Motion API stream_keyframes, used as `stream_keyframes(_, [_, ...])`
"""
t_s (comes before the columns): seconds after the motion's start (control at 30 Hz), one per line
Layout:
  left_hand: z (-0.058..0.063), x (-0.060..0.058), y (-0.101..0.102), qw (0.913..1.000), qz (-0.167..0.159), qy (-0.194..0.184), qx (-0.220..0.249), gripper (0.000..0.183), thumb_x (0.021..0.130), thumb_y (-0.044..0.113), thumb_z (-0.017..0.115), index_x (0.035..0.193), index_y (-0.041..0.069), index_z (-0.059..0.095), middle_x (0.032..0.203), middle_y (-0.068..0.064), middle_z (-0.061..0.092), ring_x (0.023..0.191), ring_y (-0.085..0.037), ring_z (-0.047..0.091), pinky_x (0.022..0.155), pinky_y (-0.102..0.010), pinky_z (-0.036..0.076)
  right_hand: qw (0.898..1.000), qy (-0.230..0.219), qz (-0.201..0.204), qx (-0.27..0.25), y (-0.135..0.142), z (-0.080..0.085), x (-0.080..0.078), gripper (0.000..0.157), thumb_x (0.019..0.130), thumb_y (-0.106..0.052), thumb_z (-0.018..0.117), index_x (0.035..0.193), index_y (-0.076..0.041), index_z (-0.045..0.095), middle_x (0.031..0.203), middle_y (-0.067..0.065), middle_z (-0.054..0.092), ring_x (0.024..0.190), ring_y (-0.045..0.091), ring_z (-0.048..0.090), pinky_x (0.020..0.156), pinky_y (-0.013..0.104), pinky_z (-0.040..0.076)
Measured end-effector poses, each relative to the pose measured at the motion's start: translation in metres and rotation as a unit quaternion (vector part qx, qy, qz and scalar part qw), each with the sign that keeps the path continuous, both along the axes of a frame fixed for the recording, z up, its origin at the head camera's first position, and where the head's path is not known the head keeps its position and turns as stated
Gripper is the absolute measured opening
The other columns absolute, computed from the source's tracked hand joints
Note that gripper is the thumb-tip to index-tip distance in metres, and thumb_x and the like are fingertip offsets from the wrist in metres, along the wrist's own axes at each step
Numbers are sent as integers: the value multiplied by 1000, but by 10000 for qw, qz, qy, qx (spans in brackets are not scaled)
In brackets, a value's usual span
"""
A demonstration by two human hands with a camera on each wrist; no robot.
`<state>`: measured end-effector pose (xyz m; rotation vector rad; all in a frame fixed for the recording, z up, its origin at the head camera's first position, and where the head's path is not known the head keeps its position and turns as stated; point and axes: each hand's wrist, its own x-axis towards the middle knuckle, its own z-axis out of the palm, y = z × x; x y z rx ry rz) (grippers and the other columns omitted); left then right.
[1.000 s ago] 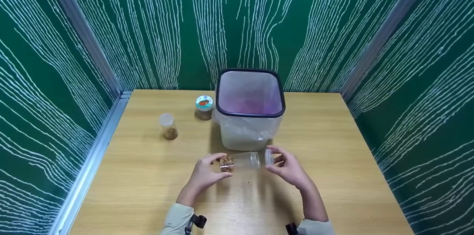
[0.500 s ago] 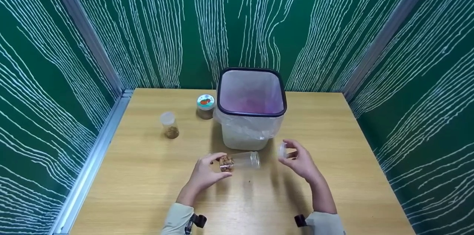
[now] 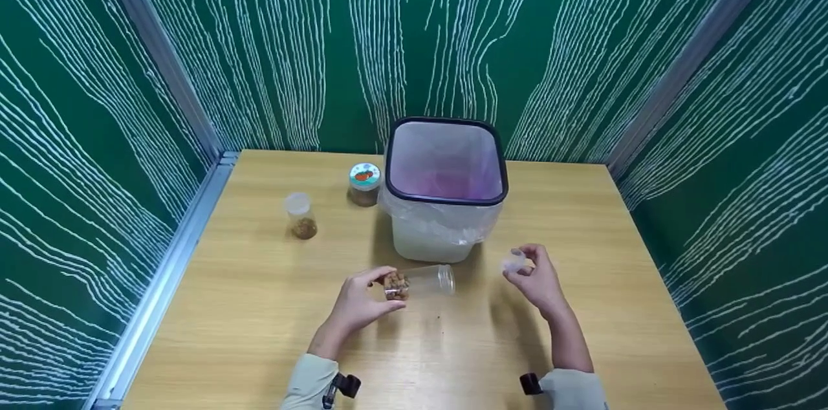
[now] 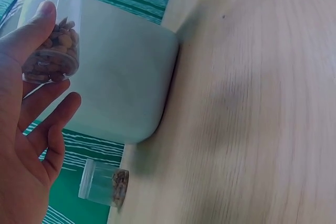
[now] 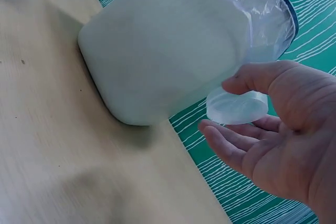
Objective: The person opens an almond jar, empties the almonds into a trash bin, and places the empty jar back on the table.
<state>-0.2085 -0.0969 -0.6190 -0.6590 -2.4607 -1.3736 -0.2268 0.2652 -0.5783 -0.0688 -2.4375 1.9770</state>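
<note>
My left hand (image 3: 359, 302) grips the base end of a clear plastic jar (image 3: 427, 280), its thumb and fingers on opposite sides. Brown nut-like pieces (image 4: 58, 51) lie gathered at the jar's bottom. In the head view the jar lies sideways above the table, its uncapped mouth pointing right. To the right, my right hand (image 3: 538, 277) pinches a translucent round lid (image 5: 237, 106) between thumb and fingers, apart from the jar. Both hands are in front of a square bin.
The whitish bin (image 3: 427, 242) has a black rim and a clear liner bag folded over its edge. Left of it stand a jar with a tomato-printed lid (image 3: 365, 175) and a white-lidded jar (image 3: 301, 216) with brown contents. Small dark specks dot the wooden table (image 3: 259, 332).
My right hand has moved right, away from the jar's mouth, carrying the lid, which is now tilted. My left hand and the jar stay nearly in place.
</note>
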Motion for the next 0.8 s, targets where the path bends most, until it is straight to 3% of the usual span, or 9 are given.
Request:
stream_keyframes(0.1, [-1, 0, 0, 10000, 9, -2, 33, 58, 65, 33, 91, 115, 12, 70, 98, 11, 68, 86, -9, 61, 75, -31, 51, 9998, 83, -155, 134, 2, -3, -1, 61, 84, 9, 66, 137, 2, 36, 134, 20, 47, 105, 35, 58, 78, 23, 51])
stream_keyframes(0.17, [-1, -1, 1, 10000, 5, 1, 71, 58, 65, 32, 91, 115, 12, 70, 98, 10, 68, 86, -9, 61, 75, -31, 51, 9994, 121, -238, 203, 1, 4, 1, 61, 84, 8, 65, 139, 4, 38, 135, 23, 47, 107, 37, 56, 77, 21, 50])
stream_keyframes(0.3, [-1, -2, 3, 9999, -45, -86, 124, 58, 64, 30, 91, 115, 14, 70, 98, 10, 68, 86, -10, 62, 75, -33, 52, 9992, 55, -395, -5, 5, 3, 2, 59, 84, 12, 62, 138, 7, 38, 137, 25, 44, 113, 41, 53, 76, 20, 50])
stream_keyframes(0.47, [-1, -1, 4, 9997, -70, -185, 131, 58, 65, 29, 91, 116, 16, 69, 97, 9, 68, 85, -11, 62, 75, -33, 52, 9967, 102, -726, -351, 13, -19, -3, 58, 81, 18, 60, 131, 10, 31, 136, 29, 43, 121, 41, 46, 78, 16, 47])
stream_keyframes(0.63, [-3, 0, 2, 9993, -153, -267, 219, 57, 66, 29, 90, 117, 14, 68, 97, 6, 68, 84, -14, 62, 74, -39, 54, 9952, 75, -877, -430, 17, -26, -8, 62, 83, 15, 60, 134, 8, 25, 137, 28, 42, 125, 39, 43, 79, 15, 46])
stream_keyframes(0.8, [-5, 1, 0, 9990, -209, -293, 263, 58, 67, 31, 90, 116, 11, 68, 96, 5, 68, 82, -18, 64, 72, -37, 55, 9948, 95, -981, -251, 22, -32, -14, 64, 85, 11, 58, 142, 8, 28, 141, 25, 41, 127, 36, 41, 82, 14, 41])
